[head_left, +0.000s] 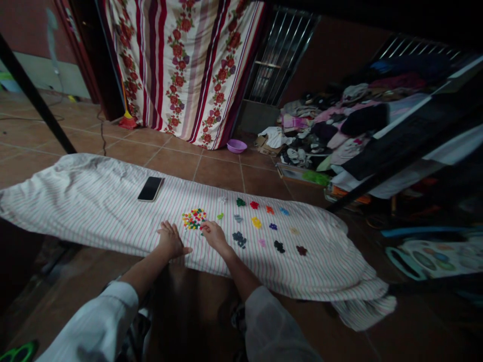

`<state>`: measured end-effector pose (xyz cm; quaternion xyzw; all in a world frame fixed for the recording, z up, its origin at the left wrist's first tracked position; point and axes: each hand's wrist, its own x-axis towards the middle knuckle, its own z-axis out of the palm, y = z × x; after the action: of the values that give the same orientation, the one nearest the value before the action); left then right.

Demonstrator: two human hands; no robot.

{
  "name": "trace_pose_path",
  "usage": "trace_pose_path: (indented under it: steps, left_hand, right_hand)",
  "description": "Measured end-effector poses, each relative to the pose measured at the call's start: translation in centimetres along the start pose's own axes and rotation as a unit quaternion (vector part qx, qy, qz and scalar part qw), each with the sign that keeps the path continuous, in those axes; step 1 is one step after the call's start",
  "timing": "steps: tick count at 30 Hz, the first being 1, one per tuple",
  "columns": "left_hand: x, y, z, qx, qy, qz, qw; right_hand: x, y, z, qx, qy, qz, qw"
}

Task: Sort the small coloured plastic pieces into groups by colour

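A mixed pile of small red, yellow and green pieces [193, 218] lies on the striped cloth [113, 201]. At the pile's right edge is my right hand [214, 235], its fingers pinched together; what they hold, if anything, is too small to name. My left hand [171, 240] rests on the cloth just below and left of the pile, fingers spread. To the right sit several small single-colour heaps, among them green [240, 202], red [254, 205], yellow [256, 222], grey [239, 239] and brown [301, 250].
A black phone [151, 188] lies on the cloth's left part. Beyond are a floral curtain [181, 65], a purple basin [237, 146] and a red and yellow broom [128, 119] on the tiled floor. Clothes [324, 125] are heaped at the right.
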<state>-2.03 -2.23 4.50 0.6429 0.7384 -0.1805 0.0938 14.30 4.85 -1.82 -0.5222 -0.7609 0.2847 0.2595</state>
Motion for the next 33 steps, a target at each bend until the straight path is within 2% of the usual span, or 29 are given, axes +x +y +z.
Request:
trace_pose_path:
  steps: [6,15,23,29,33]
  left_hand:
    - [-0.3,0.0,-0.2,0.021,0.0,0.007,1.0]
    - [-0.1,-0.3,0.2,0.014,0.017,0.008,1.0]
    - [-0.1,-0.1,-0.1,0.01,0.003,0.004,1.0]
    - [-0.3,0.0,-0.5,0.03,-0.013,0.002,0.999]
    - [-0.3,0.0,-0.3,0.03,-0.005,0.0,1.0]
  right_hand:
    - [-0.2,-0.4,0.2,-0.045,0.001,0.004,0.999]
    - [-0.1,-1.1,0.3,-0.036,0.013,0.022,0.999]
    - [0.0,-1.1,0.5,-0.05,0.024,0.026,0.998]
    - [-0.3,-0.3,0.8,-0.021,0.041,0.04,0.998]
    - [-0.5,0.3,0.7,0.042,0.059,0.034,0.997]
